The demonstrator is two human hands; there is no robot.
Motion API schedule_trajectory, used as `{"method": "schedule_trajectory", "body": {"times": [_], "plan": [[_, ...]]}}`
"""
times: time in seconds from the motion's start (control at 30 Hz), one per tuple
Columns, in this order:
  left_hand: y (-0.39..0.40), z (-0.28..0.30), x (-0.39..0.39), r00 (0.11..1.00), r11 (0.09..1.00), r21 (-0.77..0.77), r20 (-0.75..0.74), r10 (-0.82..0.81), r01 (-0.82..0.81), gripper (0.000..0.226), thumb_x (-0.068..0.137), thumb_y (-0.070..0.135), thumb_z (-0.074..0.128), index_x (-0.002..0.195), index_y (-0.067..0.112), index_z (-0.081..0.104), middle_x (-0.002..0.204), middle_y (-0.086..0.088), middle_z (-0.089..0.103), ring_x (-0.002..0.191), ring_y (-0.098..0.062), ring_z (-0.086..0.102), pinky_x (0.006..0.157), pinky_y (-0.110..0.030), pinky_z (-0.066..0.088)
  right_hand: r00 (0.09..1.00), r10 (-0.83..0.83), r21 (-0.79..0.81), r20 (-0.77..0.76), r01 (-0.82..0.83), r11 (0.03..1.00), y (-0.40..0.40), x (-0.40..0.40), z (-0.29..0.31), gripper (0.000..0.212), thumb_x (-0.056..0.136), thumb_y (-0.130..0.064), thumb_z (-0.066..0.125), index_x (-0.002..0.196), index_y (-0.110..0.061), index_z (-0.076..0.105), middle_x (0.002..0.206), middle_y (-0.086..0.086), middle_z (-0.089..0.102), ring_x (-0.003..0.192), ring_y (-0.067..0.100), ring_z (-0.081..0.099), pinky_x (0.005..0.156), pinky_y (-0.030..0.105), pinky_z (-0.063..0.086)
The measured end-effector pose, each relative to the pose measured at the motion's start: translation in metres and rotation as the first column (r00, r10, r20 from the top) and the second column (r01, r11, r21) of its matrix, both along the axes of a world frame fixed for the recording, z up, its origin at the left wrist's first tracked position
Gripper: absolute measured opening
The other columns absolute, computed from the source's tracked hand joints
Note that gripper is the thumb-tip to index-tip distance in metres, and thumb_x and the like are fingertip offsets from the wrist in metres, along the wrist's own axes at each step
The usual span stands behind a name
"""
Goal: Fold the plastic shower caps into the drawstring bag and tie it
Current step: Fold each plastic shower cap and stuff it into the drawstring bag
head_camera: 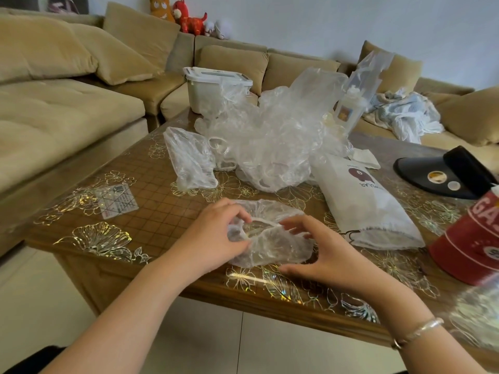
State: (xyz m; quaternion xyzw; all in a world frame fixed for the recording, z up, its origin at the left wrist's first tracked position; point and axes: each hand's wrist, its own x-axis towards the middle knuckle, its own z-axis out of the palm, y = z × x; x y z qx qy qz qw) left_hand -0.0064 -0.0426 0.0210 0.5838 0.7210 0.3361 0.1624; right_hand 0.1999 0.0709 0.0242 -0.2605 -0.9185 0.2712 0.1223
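Both forearms reach in over the near edge of the table [151, 211], wrists bent toward each other. The left hand [216, 236] has its fingers curled, pinching the left rim of a clear shower cap [272, 249] between thumb and fingertips. The right hand [321, 252] (a bangle on its wrist) curls more loosely, fingertips on the cap's right rim and thumb by its near side. The cap lies crumpled near the table's near edge. A heap of further caps [270, 141] sits toward the far edge, and the white drawstring bag [364, 206] lies to the right.
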Motion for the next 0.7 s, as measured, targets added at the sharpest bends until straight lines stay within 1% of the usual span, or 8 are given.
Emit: {"method": "schedule_trajectory", "body": {"times": [0.1,0.2,0.27,0.37,0.43,0.5,0.57,0.7], "plan": [[-0.002,-0.002,-0.004,1.000,0.997,-0.071,-0.008,-0.017,0.016,0.055,0.076,0.031,0.080,0.121,0.033,0.048,0.114,0.023,0.042,0.102,0.006,0.044,0.078,-0.008,0.034,1.000,0.007,0.039,0.022,-0.008,0.999,-0.001,0.007,-0.002,0.060,0.080,-0.042,0.074,0.131,-0.040,0.044,0.120,-0.029,0.054,0.117,-0.012,0.048,0.098,0.009,0.039],[-0.005,-0.002,-0.005,1.000,0.994,-0.111,-0.011,-0.026,0.025,0.067,0.073,0.045,0.080,0.127,0.033,0.041,0.120,0.019,0.039,0.107,0.002,0.044,0.086,-0.012,0.034,1.000,-0.013,0.129,0.021,0.010,0.992,-0.001,0.010,-0.003,0.033,0.089,-0.027,0.064,0.120,-0.038,0.056,0.111,-0.031,0.057,0.113,-0.014,0.048,0.094,0.004,0.037],[-0.007,-0.001,-0.004,0.999,0.990,-0.135,-0.008,-0.038,0.037,0.070,0.071,0.055,0.077,0.128,0.034,0.041,0.120,0.020,0.039,0.109,0.001,0.043,0.089,-0.014,0.033,0.999,-0.029,0.127,-0.022,0.031,0.991,0.000,0.011,-0.004,0.020,0.093,-0.025,0.059,0.110,-0.033,0.066,0.106,-0.028,0.061,0.108,-0.011,0.053,0.094,0.009,0.042],[-0.009,0.003,-0.004,0.998,0.978,-0.204,0.036,-0.047,0.053,0.083,0.056,0.080,0.062,0.126,0.038,0.044,0.120,0.022,0.041,0.113,0.001,0.042,0.089,-0.020,0.036,0.994,-0.084,0.015,-0.073,0.085,0.996,0.005,0.014,-0.007,0.017,0.096,-0.028,0.055,0.105,-0.028,0.070,0.099,-0.015,0.069,0.096,0.000,0.062,0.087,0.019,0.049],[-0.009,0.005,-0.006,0.997,0.973,-0.223,0.070,-0.042,0.057,0.093,0.046,0.090,0.054,0.125,0.040,0.046,0.122,0.022,0.043,0.116,0.002,0.042,0.089,-0.022,0.038,0.985,-0.140,-0.089,-0.104,0.131,0.987,0.006,0.014,-0.007,0.019,0.099,-0.028,0.053,0.098,-0.020,0.071,0.087,-0.002,0.069,0.079,0.012,0.063,0.073,0.025,0.051],[-0.010,0.008,-0.005,0.996,0.970,-0.240,0.078,-0.030,0.048,0.096,0.043,0.091,0.055,0.126,0.042,0.047,0.124,0.023,0.043,0.119,0.001,0.040,0.093,-0.024,0.038,0.973,-0.188,-0.176,-0.134,0.164,0.971,0.005,0.012,-0.005,0.027,0.100,-0.029,0.051,0.090,-0.013,0.069,0.072,0.008,0.061,0.060,0.015,0.051,0.058,0.022,0.042],[-0.010,0.010,-0.002,0.999,0.970,-0.242,0.036,-0.019,0.027,0.085,0.051,0.081,0.065,0.124,0.041,0.048,0.122,0.026,0.043,0.118,0.001,0.039,0.093,-0.024,0.037,0.957,-0.245,-0.230,-0.154,0.207,0.951,0.004,0.009,-0.003,0.036,0.101,-0.029,0.048,0.082,-0.004,0.064,0.059,0.000,0.048,0.053,0.008,0.040,0.052,0.017,0.033],[0.000,0.001,-0.002,0.992,0.995,-0.063,0.096,0.088,-0.082,0.024,0.086,0.048,0.065,0.098,0.028,0.058,0.107,0.021,0.057,0.099,0.001,0.053,0.073,-0.017,0.037,0.920,-0.343,-0.233,-0.192,0.297,0.926,0.007,-0.003,-0.007,0.043,0.103,-0.032,0.045,0.068,-0.007,0.051,0.053,-0.009,0.037,0.046,0.004,0.030,0.048,0.017,0.027]]}}
